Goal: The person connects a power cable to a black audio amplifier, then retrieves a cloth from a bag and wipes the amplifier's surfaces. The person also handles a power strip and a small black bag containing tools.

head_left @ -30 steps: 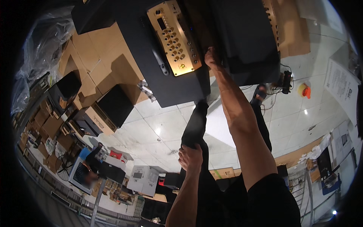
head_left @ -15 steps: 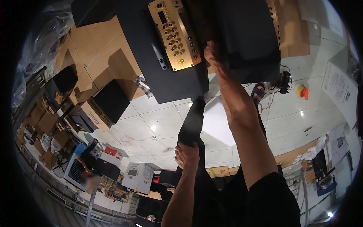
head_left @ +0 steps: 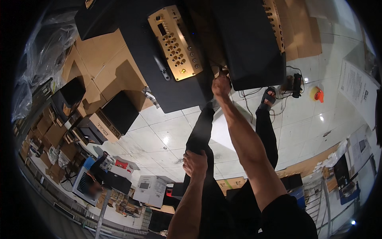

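Observation:
My right hand [head_left: 221, 84] is closed at the lower end of the gap between two black cabinets; what it grips is hidden, with a thin dark cable beside it. The left cabinet [head_left: 189, 95] has a gold control panel [head_left: 186, 61] with rows of knobs and a black handle alongside. The right cabinet [head_left: 254, 47] has a gold knobbed strip along its far right side. My left hand [head_left: 194, 163] is wrapped over my left knee, below the cabinets.
Cardboard [head_left: 107, 51] lies left, near more black cabinets [head_left: 119, 111]. A power strip with cables [head_left: 297, 85], an orange tape dispenser [head_left: 319, 95] and my sandaled right foot [head_left: 267, 99] are at right. A co-worker [head_left: 95, 179] is at lower left, among boxes.
My right hand has moved back toward me, down the gap to the cabinets' near end. More of my right leg shows. My left hand stays on the knee.

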Motion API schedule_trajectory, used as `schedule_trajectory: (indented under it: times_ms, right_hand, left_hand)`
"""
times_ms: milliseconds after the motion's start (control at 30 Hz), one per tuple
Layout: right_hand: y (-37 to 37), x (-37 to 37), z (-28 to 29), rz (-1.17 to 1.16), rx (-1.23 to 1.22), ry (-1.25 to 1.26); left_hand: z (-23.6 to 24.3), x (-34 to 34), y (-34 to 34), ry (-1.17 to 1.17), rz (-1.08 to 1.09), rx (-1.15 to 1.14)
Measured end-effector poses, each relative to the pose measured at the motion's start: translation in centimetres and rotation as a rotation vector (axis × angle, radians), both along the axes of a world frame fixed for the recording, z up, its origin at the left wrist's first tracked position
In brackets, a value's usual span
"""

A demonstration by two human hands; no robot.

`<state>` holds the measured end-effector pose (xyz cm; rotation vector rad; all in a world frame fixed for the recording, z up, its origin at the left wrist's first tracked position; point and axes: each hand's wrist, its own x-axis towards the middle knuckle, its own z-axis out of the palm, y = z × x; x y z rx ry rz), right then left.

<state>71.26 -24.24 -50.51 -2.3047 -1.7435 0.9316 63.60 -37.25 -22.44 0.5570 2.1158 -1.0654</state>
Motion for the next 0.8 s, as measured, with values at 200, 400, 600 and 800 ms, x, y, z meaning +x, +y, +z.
schedule_trajectory:
  times_ms: [200,400,600,800]
  right_hand:
    - [0.1,0.9,6.0,-0.368,-0.097,0.099]
    - [-0.7,1.8,5.8,-0.327,0.082,0.115]
    - [-0.2,0.8,5.9,-0.372,0.056,0.181]
    - [-0.3,0.8,5.2,-0.376,0.08,0.181]
  left_hand:
    - [-0.1,1.4,-0.1,-0.002,-0.081,0.032]
    - [-0.3,2.0,-0.7,0.02,-0.106,0.033]
    - [-0.5,2.3,-1.4,0.027,-0.128,0.039]
    - [-0.5,2.5,-1.5,0.023,-0.131,0.026]
